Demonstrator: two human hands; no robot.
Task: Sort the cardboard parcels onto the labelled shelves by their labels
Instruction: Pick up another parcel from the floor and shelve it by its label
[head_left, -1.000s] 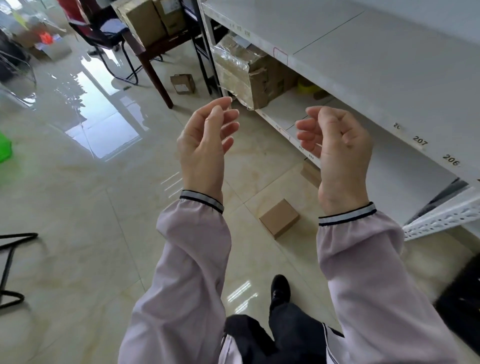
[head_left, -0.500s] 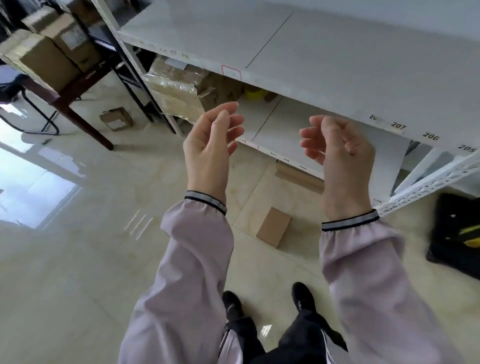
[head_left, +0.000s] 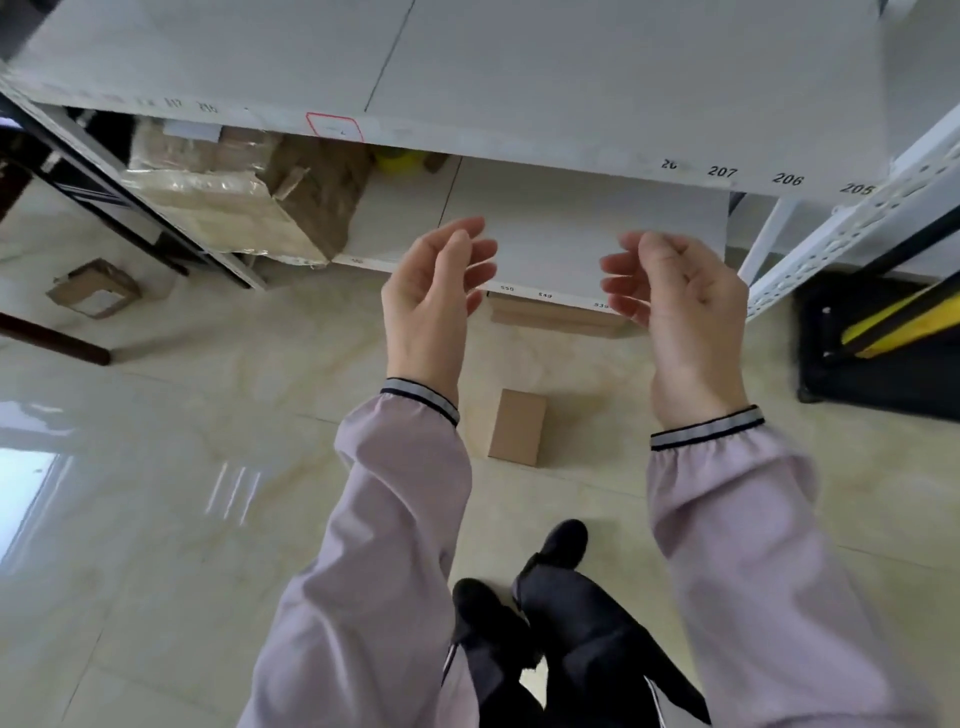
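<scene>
both hands, left hand (head_left: 436, 301) and right hand (head_left: 675, 306), hang empty with a loose open grip above the small parcel (head_left: 517, 427) on the floor, probably light and stiff, grab its long sides

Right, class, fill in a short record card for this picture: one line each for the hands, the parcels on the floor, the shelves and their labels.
left hand: raised, open, empty
right hand: raised, fingers curled, empty
small parcel: on the floor tiles, between the two arms
flat parcel: on the floor under the lower shelf edge
opened box: on the floor, far left
upper shelf: bare, edge numbers 207, 206, 205
lower shelf: wrapped carton at its left end
</scene>
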